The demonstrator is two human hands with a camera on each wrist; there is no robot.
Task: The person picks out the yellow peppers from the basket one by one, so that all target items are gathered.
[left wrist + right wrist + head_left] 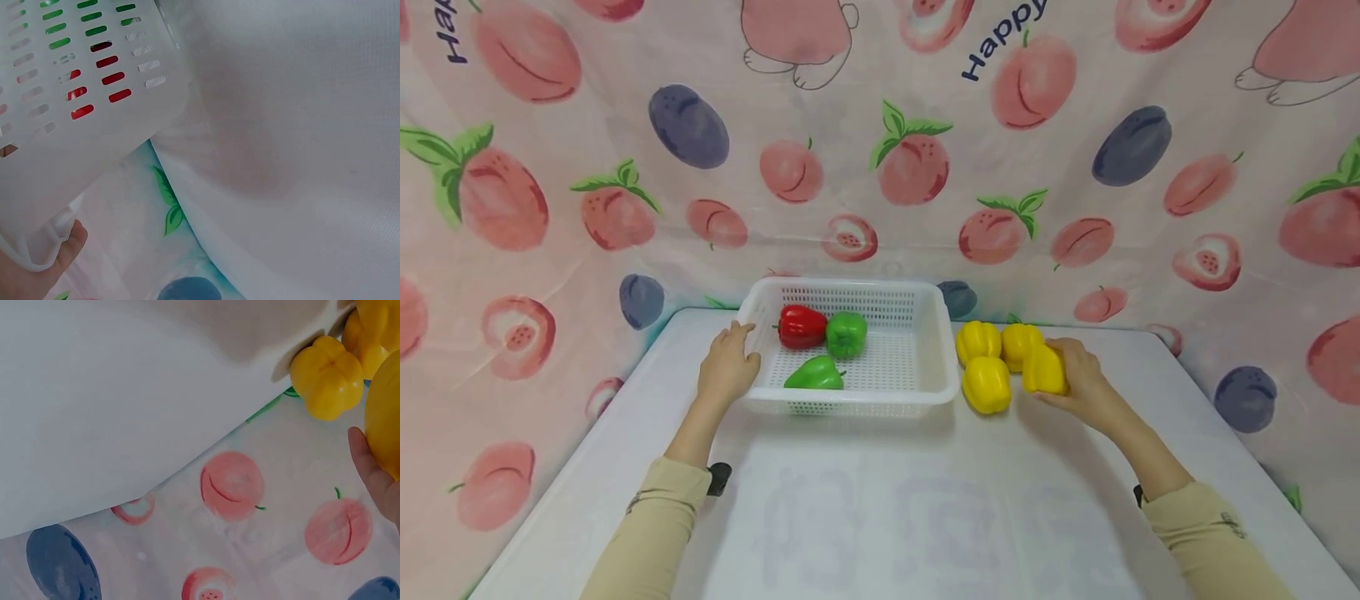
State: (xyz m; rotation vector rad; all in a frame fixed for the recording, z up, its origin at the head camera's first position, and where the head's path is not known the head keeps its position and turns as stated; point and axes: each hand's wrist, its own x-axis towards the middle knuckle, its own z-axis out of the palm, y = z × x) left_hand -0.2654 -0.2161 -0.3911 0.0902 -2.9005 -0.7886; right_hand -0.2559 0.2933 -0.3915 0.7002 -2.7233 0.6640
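My left hand (pixel 727 367) grips the left rim of a white plastic basket (pixel 850 397). In the left wrist view its fingers (pixel 74 245) show beside the rim. A red bell pepper (pixel 802 327), a green bell pepper (pixel 847 335) and another green bell pepper (pixel 815 374) lie in the basket. To the right of it, my right hand (pixel 1088 385) holds a yellow bell pepper (pixel 1043 371) between thumb and fingers. Three other yellow bell peppers (pixel 987 385) sit close together between that hand and the basket.
Everything stands on a white-covered table (pixel 880 500). A fruit-printed cloth (pixel 865 183) hangs behind and along the sides, close to the table's back edge. The basket's raised walls stand between the peppers inside and those outside.
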